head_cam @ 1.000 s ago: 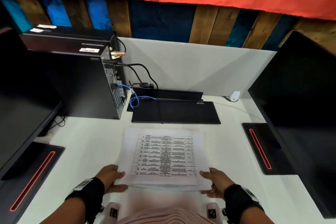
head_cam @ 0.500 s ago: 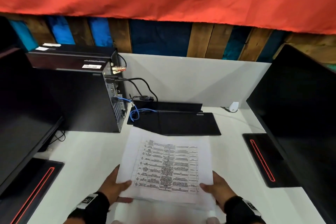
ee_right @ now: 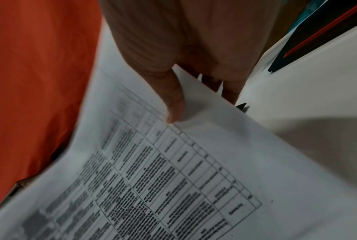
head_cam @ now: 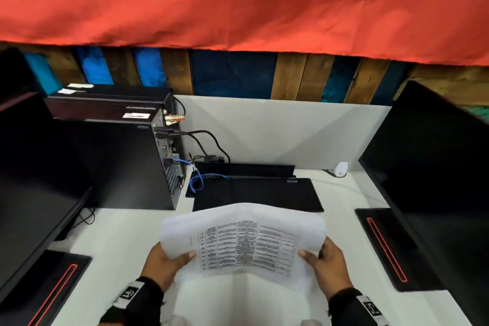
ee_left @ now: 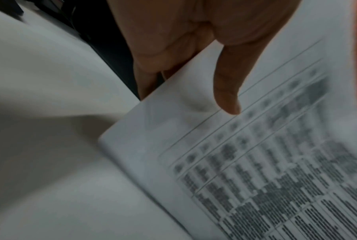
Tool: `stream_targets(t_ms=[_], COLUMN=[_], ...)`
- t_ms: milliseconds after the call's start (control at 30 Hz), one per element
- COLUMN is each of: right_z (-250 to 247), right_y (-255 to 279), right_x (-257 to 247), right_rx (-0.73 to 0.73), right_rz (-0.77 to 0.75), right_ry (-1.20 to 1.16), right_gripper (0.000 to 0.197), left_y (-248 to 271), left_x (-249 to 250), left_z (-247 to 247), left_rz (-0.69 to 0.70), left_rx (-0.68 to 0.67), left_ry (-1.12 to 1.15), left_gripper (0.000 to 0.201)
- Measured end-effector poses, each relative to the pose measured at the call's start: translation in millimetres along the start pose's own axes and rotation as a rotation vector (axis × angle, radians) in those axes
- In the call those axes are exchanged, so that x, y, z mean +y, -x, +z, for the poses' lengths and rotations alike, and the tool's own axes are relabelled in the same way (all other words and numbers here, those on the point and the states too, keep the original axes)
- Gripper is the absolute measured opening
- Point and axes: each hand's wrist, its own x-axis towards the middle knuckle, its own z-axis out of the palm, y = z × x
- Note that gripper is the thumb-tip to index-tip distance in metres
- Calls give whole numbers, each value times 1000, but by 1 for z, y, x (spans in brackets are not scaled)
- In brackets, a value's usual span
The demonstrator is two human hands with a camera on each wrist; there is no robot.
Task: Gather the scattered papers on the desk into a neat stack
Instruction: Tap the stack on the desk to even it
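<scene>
A stack of white papers (head_cam: 246, 243) with a printed table on top is held up off the white desk (head_cam: 119, 233), tilted toward me and bowed along its top edge. My left hand (head_cam: 169, 259) pinches the stack's left edge, thumb on the printed face and fingers behind. My right hand (head_cam: 321, 257) pinches the right edge the same way. The left wrist view has the papers (ee_left: 245, 162) under the thumb of the left hand (ee_left: 198, 76). The right wrist view has the papers (ee_right: 173, 170) under the thumb of the right hand (ee_right: 192, 87).
A black computer tower (head_cam: 113, 156) with cables stands at the back left. A black flat device (head_cam: 256, 193) lies behind the papers. Dark monitors (head_cam: 436, 167) flank the desk on both sides, each on a base with a red stripe (head_cam: 386, 249). A white partition (head_cam: 277, 130) backs the desk.
Both hands have lifted the stack from lying flat on the desk and tilted it upright. Thumbs now sit on the front face. The head view has tilted upward.
</scene>
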Motion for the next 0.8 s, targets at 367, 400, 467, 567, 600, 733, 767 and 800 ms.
stream_targets(t_ms=[367,400,467,567,600,733,767,800], right_z=[19,20,22,24,24,26,27,28], right_y=[25,26,31,34,35,35,34,35], right_x=[-23,-22,-23,-22,-22,-24,-24,-25], right_rx=[83,81,95,115,110,91,90,97], right_rz=[-448,-489,-494,-441,-445,-395,-390,-398], right_ry=[309,369,409,364,368,337,337,350], right_gripper=[79,76,66,55,52,50,49,50], left_y=[13,15,18,16,16,15,14,13], left_x=[30,33,40,45,47,51,51,49], left_z=[3,4,8,9,10,15,15,15], left_rz=[91,105,112,160,154,152,157,159], left_rx=[22,23,55,130,158,188,191,195], left_ry=[128,155,212,204,207,156,150,151], left_gripper=[37,33,19,35,31,16,15,14])
